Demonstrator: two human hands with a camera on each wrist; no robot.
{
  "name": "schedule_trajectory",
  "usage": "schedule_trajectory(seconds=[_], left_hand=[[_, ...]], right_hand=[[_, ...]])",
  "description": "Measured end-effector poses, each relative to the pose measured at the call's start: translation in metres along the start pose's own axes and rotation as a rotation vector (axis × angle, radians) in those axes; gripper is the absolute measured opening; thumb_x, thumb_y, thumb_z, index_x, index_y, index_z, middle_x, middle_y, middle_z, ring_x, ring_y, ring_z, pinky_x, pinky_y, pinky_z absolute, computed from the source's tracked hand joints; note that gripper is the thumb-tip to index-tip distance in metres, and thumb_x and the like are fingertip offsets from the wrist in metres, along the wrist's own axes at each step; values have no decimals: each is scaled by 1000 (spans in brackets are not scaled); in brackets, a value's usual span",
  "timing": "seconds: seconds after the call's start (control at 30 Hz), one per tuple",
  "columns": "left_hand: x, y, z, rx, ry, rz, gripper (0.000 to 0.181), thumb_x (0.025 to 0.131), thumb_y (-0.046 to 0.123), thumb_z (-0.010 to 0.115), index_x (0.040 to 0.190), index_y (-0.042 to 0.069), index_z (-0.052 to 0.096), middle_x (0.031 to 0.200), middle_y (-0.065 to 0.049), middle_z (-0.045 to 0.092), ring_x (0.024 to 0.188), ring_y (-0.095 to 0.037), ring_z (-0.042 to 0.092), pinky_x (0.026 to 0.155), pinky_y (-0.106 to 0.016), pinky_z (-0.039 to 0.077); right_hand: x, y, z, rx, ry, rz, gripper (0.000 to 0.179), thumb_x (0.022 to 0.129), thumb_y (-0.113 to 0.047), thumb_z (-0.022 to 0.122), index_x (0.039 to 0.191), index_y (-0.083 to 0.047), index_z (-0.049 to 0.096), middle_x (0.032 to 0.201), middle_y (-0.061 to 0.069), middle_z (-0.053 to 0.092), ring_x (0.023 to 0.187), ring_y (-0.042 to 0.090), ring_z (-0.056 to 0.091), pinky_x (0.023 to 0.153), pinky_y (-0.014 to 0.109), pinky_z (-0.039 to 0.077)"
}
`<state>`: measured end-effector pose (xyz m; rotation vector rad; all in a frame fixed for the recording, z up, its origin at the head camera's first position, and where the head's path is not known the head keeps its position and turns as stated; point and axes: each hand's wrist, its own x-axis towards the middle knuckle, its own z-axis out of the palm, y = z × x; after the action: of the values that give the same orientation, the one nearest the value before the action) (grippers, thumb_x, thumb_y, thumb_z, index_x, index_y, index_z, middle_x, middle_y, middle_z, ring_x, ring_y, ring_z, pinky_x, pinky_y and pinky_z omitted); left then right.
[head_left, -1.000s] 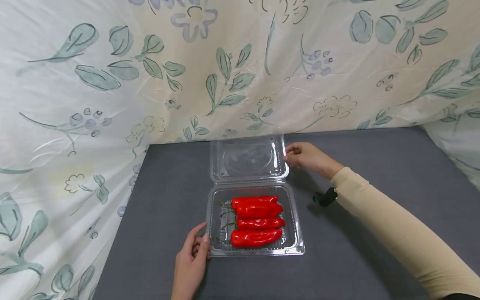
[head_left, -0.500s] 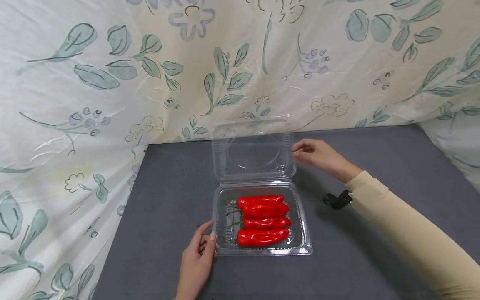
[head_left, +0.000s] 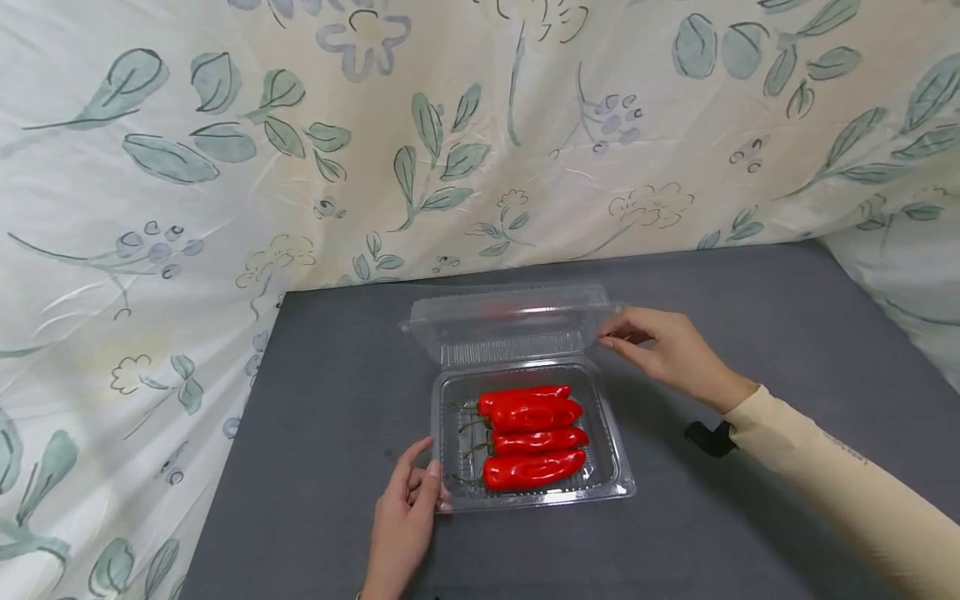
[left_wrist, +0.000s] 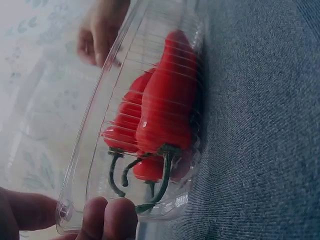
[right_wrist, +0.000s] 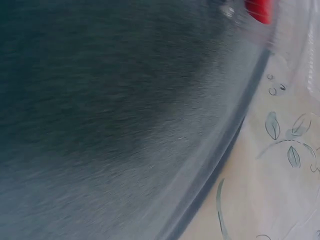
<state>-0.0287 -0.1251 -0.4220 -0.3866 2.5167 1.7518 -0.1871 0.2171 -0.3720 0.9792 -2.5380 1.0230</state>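
Observation:
A clear plastic clamshell container (head_left: 551, 500) sits on the dark cloth in the head view, with several red peppers (head_left: 534, 471) lying side by side in its base, green stems to the left. Its hinged lid (head_left: 517, 321) stands raised at the back, tilted forward. My left hand (head_left: 405, 517) pinches the base's near left corner; the left wrist view shows thumb and fingers (left_wrist: 121, 219) on the rim. At the lid's right edge, my right hand (head_left: 667, 350) pinches with thumb and fingers. The right wrist view catches only a pepper tip (right_wrist: 259, 10) through clear plastic.
A dark grey cloth (head_left: 337, 400) covers the table. Floral fabric (head_left: 300, 167) hangs along the back and left side, meeting the table's far edge behind the lid. A black strap-like piece (head_left: 711, 439) hangs by the right wrist.
The lid has swung up from leaning back to tilting forward over its hinge, the right hand moving with it. The container appears slightly farther right, its peppers unchanged; the left hand stays at its corner.

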Motion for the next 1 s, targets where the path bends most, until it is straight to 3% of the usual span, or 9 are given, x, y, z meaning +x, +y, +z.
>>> schedule_trajectory(seconds=[0.03,0.13,0.27,0.57,0.77,0.87,1.0], left_hand=[[0,0,0,-9,-2,-3,43,100,37,51,139,20,47,75,-3,61,65,-11,63,66,-25,52],[1,1,-1,-41,-12,-4,41,103,38,43,138,18,48,75,-5,61,65,-12,62,66,-26,52],[2,0,-2,-95,-27,-7,43,106,37,32,136,12,47,77,-8,61,64,-14,62,65,-25,51],[0,0,-4,-119,-22,-30,47,107,35,26,138,4,42,81,-9,60,63,-14,62,62,-26,49],[-2,-1,-4,-109,-26,-33,45,105,33,38,139,5,41,80,-7,56,62,-14,60,61,-27,50],[-2,-4,-3,-116,-39,-28,44,102,28,47,139,5,41,79,-8,57,62,-13,60,62,-27,51],[-3,-7,-3,-119,-50,-33,43,101,22,50,139,4,41,82,-8,59,63,-11,59,62,-26,51]], right_hand=[[-5,0,0,-35,3,-60,25,78,-3,78,97,-14,67,91,-7,69,76,4,64,69,18,52],[-18,-2,1,-148,5,-202,11,91,-22,67,96,-12,66,93,-4,68,74,4,61,63,19,51],[-33,-5,4,-278,-8,-336,43,102,-39,35,96,-12,67,99,-2,69,80,9,65,63,26,53],[-56,-7,12,-433,4,-541,43,105,-18,29,111,-2,68,109,8,69,91,19,68,67,34,55],[-67,-5,18,-497,-61,-543,45,106,-14,24,116,-1,65,118,9,67,96,20,66,68,34,55],[-69,-5,20,-475,-40,-531,44,105,-17,27,116,-2,66,118,8,67,94,20,67,68,34,55],[-71,-7,23,-440,-26,-489,43,104,-22,31,115,-3,68,117,8,67,93,19,67,68,35,55]])
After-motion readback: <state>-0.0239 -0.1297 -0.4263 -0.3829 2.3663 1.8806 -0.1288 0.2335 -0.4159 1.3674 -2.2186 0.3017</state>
